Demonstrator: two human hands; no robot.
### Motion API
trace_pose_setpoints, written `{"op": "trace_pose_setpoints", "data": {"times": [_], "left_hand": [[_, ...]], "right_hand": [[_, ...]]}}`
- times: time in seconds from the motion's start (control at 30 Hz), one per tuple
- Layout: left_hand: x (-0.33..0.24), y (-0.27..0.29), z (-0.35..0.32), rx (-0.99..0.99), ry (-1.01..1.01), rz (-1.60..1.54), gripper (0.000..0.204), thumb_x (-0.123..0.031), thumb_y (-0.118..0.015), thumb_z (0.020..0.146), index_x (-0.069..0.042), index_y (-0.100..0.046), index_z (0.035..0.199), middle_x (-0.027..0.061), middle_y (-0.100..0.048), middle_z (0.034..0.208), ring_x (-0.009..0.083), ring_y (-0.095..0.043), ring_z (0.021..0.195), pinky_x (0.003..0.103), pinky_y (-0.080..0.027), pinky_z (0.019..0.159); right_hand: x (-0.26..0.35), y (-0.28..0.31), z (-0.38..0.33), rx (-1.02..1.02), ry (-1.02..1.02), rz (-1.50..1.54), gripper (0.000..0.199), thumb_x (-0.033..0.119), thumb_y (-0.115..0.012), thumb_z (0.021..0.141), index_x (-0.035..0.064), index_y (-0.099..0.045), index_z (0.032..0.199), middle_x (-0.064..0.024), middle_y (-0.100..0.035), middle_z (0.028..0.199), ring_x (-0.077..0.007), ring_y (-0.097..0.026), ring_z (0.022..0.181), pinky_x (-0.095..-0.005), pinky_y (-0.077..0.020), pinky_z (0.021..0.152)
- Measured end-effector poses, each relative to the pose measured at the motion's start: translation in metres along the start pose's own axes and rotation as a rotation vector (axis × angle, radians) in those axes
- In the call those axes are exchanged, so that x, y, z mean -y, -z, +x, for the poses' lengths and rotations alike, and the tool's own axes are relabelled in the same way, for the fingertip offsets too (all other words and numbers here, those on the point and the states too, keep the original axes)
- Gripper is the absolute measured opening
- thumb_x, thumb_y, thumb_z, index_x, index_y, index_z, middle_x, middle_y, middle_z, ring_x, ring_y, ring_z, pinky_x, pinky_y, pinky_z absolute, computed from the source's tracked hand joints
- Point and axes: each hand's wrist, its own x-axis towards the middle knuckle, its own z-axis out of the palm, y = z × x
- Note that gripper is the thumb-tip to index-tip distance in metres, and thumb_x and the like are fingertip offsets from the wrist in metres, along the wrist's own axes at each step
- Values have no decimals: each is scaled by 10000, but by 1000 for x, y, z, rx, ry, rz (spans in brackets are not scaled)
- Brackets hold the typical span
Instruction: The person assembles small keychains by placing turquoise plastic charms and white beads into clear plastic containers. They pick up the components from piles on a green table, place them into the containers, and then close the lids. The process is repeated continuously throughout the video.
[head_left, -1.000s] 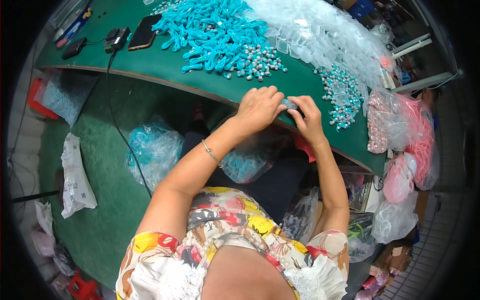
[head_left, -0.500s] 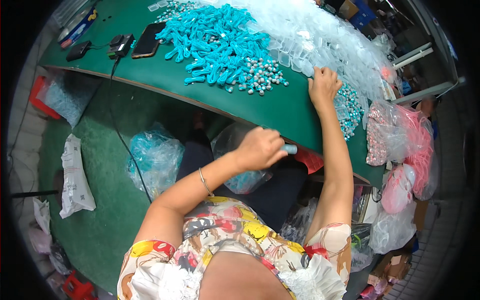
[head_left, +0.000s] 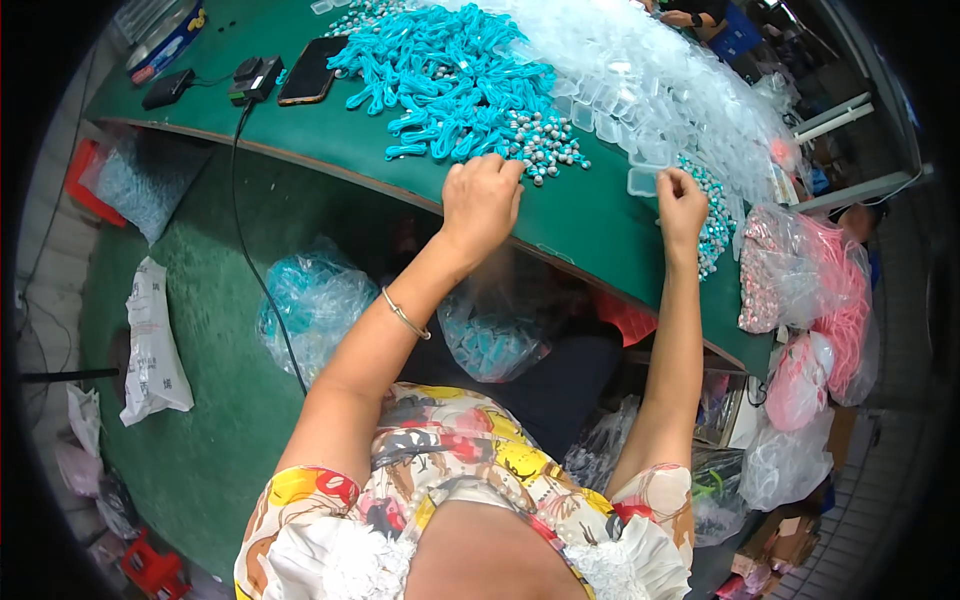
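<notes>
My left hand [head_left: 482, 208] is over the near side of the table, its fingers curled at the edge of a heap of turquoise cord bundles [head_left: 440, 75] and silvery round beads [head_left: 548, 145]. What its fingertips hold, if anything, is hidden. My right hand [head_left: 682, 215] pinches the edge of a small clear plastic box [head_left: 647, 180], which appears to have its lid open. Beside that hand lies a second pile of turquoise and silvery beads [head_left: 716, 225]. A large heap of clear plastic boxes [head_left: 650, 75] spreads behind both hands.
The green table [head_left: 590, 225] has a phone [head_left: 312, 70] and a black device with a cable [head_left: 255, 80] at left. Bags of pink cords [head_left: 840, 290] hang at right. Below, a plastic bag of turquoise pieces [head_left: 490, 335] sits by my lap; another bag [head_left: 315, 305] is left.
My left hand has moved from above my lap up to the cords and beads; the small pale-blue item it held no longer shows. My right hand has drawn back from the heap with a clear box.
</notes>
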Motion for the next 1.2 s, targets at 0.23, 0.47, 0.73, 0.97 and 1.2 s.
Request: {"op": "trace_pose_setpoints", "data": {"times": [0.23, 0.47, 0.73, 0.97, 1.2], "left_hand": [[6, -29, 7, -2, -57, 49, 169, -112, -692, 814, -109, -667, 982, 82, -628, 836, 282, -634, 820, 427, -463, 684], [-4, -21, -4, 89, 39, -292, 194, -59, -654, 839, -103, -687, 1025, 95, -651, 887, 310, -653, 807, 421, -517, 697], [-15, -15, -7, 122, 54, -279, 116, -70, -675, 808, -98, -683, 920, 108, -653, 869, 335, -647, 813, 451, -515, 686], [-13, -18, -11, 94, 62, -494, 175, -67, -715, 811, -61, -678, 983, 104, -669, 892, 261, -645, 713, 362, -508, 638], [-54, -31, -9, 238, 70, -634, 149, -99, -733, 796, -57, -695, 934, 97, -641, 882, 252, -628, 748, 369, -506, 665]], "right_hand": [[32, -6, -76, 177, -91, -103, 299, 143, -707, 815, 42, -626, 1085, -86, -634, 637, -211, -640, 580, -362, -493, 572], [22, 8, -54, 151, 2, -233, 183, 204, -677, 857, 66, -680, 977, -127, -662, 688, -332, -652, 637, -431, -497, 603], [-28, -29, 14, 52, 213, -686, 174, 203, -684, 841, 103, -700, 983, -113, -687, 936, -338, -662, 866, -459, -504, 791], [-22, -31, 10, 47, 193, -489, 187, 164, -686, 828, 85, -704, 995, -94, -687, 882, -280, -665, 807, -405, -513, 730], [56, 20, -89, 308, 61, 142, 198, 42, -718, 785, 25, -715, 983, -57, -665, 841, -115, -558, 679, -257, -464, 622]]}}
